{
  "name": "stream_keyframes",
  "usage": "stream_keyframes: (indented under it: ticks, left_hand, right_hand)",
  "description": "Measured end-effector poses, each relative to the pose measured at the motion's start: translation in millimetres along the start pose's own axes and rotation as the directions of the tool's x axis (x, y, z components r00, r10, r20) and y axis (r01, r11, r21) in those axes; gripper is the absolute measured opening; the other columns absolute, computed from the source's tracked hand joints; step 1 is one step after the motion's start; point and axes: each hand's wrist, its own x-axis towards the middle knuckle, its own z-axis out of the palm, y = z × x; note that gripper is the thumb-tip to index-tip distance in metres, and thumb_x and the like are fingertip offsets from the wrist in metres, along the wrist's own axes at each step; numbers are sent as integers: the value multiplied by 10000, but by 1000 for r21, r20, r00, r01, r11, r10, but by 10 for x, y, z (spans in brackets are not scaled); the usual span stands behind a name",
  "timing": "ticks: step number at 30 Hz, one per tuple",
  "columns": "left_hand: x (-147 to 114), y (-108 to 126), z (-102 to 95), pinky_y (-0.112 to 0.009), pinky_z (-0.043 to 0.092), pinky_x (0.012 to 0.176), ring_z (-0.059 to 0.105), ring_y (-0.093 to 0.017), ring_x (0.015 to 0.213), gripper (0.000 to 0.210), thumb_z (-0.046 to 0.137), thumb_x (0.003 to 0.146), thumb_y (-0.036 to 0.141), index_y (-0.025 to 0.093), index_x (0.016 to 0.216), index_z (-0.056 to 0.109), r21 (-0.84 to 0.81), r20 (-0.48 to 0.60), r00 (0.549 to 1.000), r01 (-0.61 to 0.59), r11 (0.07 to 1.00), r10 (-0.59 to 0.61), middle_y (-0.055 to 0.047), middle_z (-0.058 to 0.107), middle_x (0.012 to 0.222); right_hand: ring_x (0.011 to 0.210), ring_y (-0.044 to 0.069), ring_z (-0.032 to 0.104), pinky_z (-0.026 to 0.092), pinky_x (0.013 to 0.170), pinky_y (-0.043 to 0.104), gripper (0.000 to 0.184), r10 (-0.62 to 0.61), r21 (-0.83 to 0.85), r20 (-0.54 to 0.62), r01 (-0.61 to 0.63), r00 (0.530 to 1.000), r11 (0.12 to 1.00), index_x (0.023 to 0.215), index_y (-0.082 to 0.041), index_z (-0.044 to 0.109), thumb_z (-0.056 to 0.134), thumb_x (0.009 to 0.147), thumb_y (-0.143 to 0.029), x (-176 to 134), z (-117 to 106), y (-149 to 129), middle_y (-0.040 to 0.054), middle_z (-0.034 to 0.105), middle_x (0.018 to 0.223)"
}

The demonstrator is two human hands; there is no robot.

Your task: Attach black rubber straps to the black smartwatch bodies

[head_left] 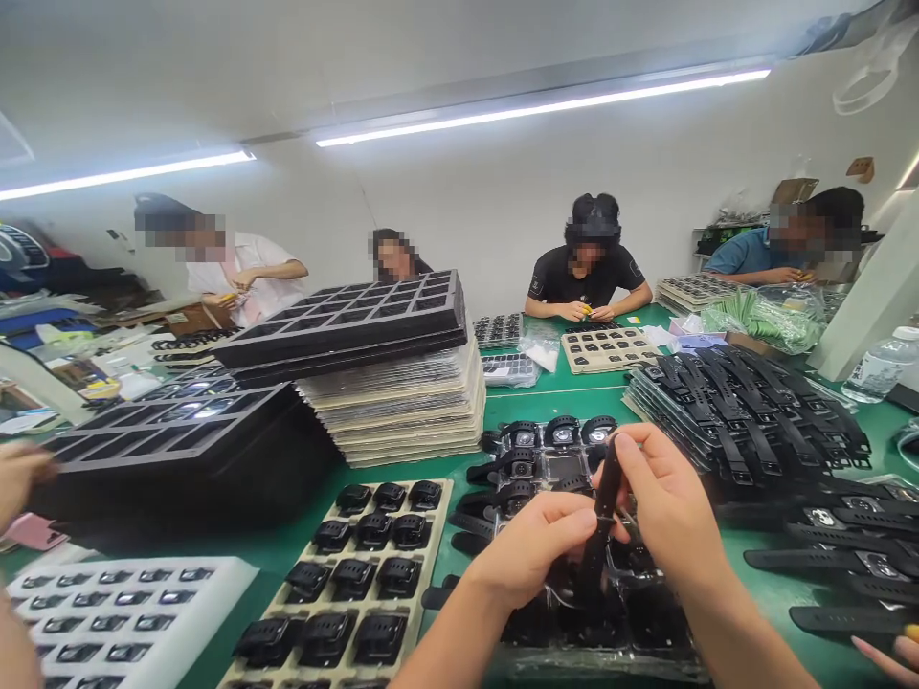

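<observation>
A black watch strap (607,493) is pinched partway along its length between thumb and fingers of the left hand (542,541); its upper end is pinched likewise by the right hand (664,502). The strap is held steeply tilted over a clear plastic tray (610,660), in which black watches (564,433) are set. To the left, coiled-strap watches are seated in rows in a cream tray (439,541); beyond it, a white foam tray (226,579) is noted. Behind, a tall stack of trays (402,411) is topped by a black compartmented tray (345,335). To the right, more straps (753,402) are piled on stacked trays. On the green tabletop (560,403), near the right edge, a clear bottle (882,368) is stood; print is borne on its label, too blurred to be read.
</observation>
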Motion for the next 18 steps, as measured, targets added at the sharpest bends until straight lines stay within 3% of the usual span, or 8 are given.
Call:
stream_keyframes:
  ticks: [5,18]
  left_hand:
    - [30,-56,-16,-216,441,439,562,-128,443,553,741,761,647,102,857,727,-110,70,996,56,992,-48,-43,651,588]
    - [65,-32,-20,-191,384,296,407,-69,386,427,795,696,497,78,724,718,-205,134,988,102,974,-75,0,515,533]
  right_hand:
    - [390,102,503,435,333,198,453,43,44,16,-44,999,998,937,-229,580,707,867,-658,43,-30,-2,-33,638,636]
    - [402,74,514,418,370,174,419,1,69,-64,3,998,998,938,-219,598,703,894,-622,119,-29,18,-44,646,668]
